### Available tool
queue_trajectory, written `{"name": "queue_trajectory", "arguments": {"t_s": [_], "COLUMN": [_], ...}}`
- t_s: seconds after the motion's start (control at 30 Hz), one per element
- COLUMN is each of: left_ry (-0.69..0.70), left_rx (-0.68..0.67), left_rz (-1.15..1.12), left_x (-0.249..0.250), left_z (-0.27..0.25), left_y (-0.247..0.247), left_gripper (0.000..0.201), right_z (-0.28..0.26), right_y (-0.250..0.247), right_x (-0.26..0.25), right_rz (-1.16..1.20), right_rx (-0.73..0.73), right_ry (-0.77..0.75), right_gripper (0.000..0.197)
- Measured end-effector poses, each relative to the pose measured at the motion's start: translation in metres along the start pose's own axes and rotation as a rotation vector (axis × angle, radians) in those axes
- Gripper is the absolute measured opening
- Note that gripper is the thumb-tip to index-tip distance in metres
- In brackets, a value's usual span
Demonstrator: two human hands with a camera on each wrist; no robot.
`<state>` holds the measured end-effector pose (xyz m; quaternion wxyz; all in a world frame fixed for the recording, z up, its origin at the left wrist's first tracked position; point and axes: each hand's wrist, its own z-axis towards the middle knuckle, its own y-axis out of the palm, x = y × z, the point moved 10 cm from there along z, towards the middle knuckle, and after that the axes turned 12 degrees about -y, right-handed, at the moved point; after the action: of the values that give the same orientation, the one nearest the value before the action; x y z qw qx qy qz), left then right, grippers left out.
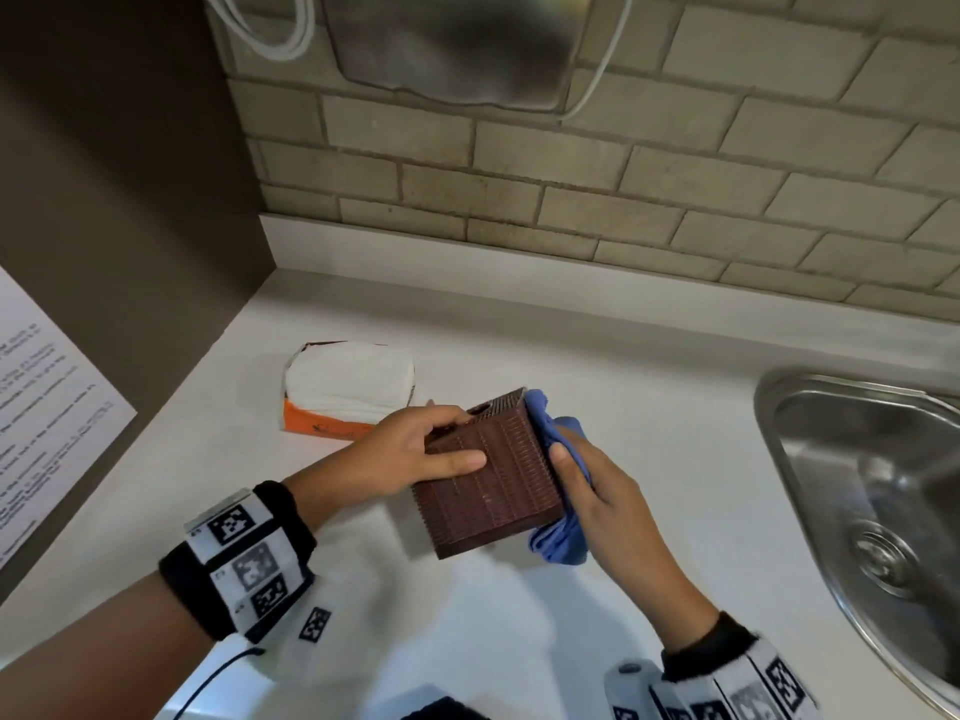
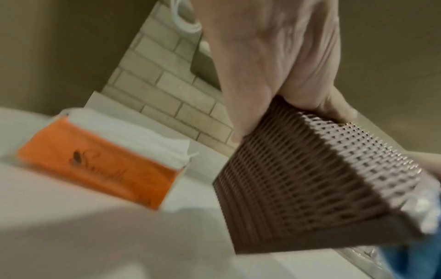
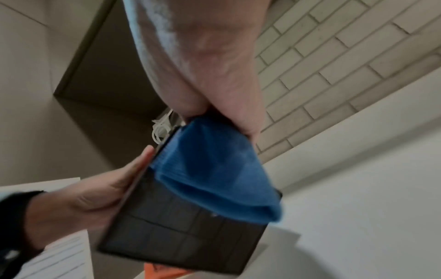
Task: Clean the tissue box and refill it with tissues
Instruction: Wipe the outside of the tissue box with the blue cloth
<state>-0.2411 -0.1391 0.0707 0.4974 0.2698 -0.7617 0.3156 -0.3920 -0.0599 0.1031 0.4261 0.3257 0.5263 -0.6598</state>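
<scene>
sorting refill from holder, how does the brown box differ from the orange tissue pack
The brown box is dark, ribbed and rigid; the orange tissue pack is soft, with white tissues showing on top. The brown box is gripped by the left hand and wiped with a blue cloth; the orange tissue pack lies untouched on the counter. Both are roughly rectangular.

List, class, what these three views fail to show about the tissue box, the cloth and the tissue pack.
- Tissue box interior: no view looks inside, so whether it is empty cannot be told.
- Box face under the blue cloth: covered by the cloth and right hand in head and right wrist views.
- Lettering on the orange tissue pack: motion-blurred in the left wrist view, too small in the head view.
- Left hand fingertips: hidden behind the box.
</scene>
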Motion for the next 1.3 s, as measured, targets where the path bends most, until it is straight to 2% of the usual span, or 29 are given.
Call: {"name": "queue_trajectory", "arguments": {"t_s": [0.13, 0.23, 0.27, 0.33, 0.37, 0.47, 0.57, 0.7, 0.77, 0.87, 0.93, 1.0, 1.1, 1.2, 1.3], "left_ry": [-0.01, -0.001, 0.012, 0.035, 0.038, 0.003, 0.012, 0.013, -0.006, -0.036, -0.046, -0.057, -0.085, -0.13, -0.156], "left_rx": [-0.053, -0.066, -0.053, -0.039, -0.046, -0.058, -0.068, -0.038, -0.051, -0.051, -0.031, 0.009, 0.075, 0.116, 0.015], "left_rz": [-0.13, -0.048, -0.035, -0.067, -0.105, -0.198, -0.201, -0.239, -0.244, -0.231, -0.208, -0.184, -0.162, -0.13, -0.209], "left_x": [-0.011, -0.009, -0.008, -0.009, -0.012, -0.02, -0.015, -0.011, -0.012, -0.011, -0.008, -0.006, -0.006, -0.012, -0.02], "left_z": [0.006, 0.011, 0.013, 0.013, 0.013, 0.013, 0.016, 0.02, 0.02, 0.019, 0.019, 0.019, 0.019, 0.019, 0.017], "left_y": [0.011, 0.02, 0.021, 0.021, 0.022, 0.024, 0.026, 0.018, 0.019, 0.023, 0.023, 0.019, 0.014, 0.014, 0.02], "left_gripper": [0.033, 0.052, 0.05, 0.04, 0.042, 0.067, 0.065, 0.069, 0.064, 0.045, 0.042, 0.037, 0.039, 0.04, 0.028], "right_z": [-0.004, -0.011, -0.014, -0.015, -0.013, 0.007, 0.021, -0.002, -0.007, 0.016, 0.03, 0.032, 0.018, 0.004, -0.001], "right_y": [0.003, 0.022, 0.03, 0.038, 0.037, 0.008, -0.017, 0.01, 0.016, -0.004, -0.015, -0.015, 0.001, 0.027, 0.039], "right_x": [-0.024, -0.037, -0.038, -0.034, -0.026, 0.012, 0.035, -0.002, -0.004, 0.017, 0.032, 0.029, -0.001, -0.009, -0.002], "right_rz": [-0.246, -0.446, -0.488, -0.5, -0.487, -0.475, -0.366, -0.417, -0.381, -0.371, -0.348, -0.363, -0.414, -0.484, -0.524], "right_rx": [-0.006, -0.079, -0.104, -0.135, -0.148, -0.115, -0.044, -0.126, -0.166, -0.089, -0.049, -0.048, -0.093, -0.195, -0.239], "right_ry": [-0.131, -0.2, -0.217, -0.233, -0.223, -0.134, 0.002, -0.119, -0.139, -0.131, -0.073, -0.081, -0.16, -0.141, -0.141], "right_gripper": [0.043, 0.053, 0.053, 0.05, 0.047, 0.043, 0.041, 0.044, 0.044, 0.044, 0.045, 0.044, 0.045, 0.043, 0.043]}}
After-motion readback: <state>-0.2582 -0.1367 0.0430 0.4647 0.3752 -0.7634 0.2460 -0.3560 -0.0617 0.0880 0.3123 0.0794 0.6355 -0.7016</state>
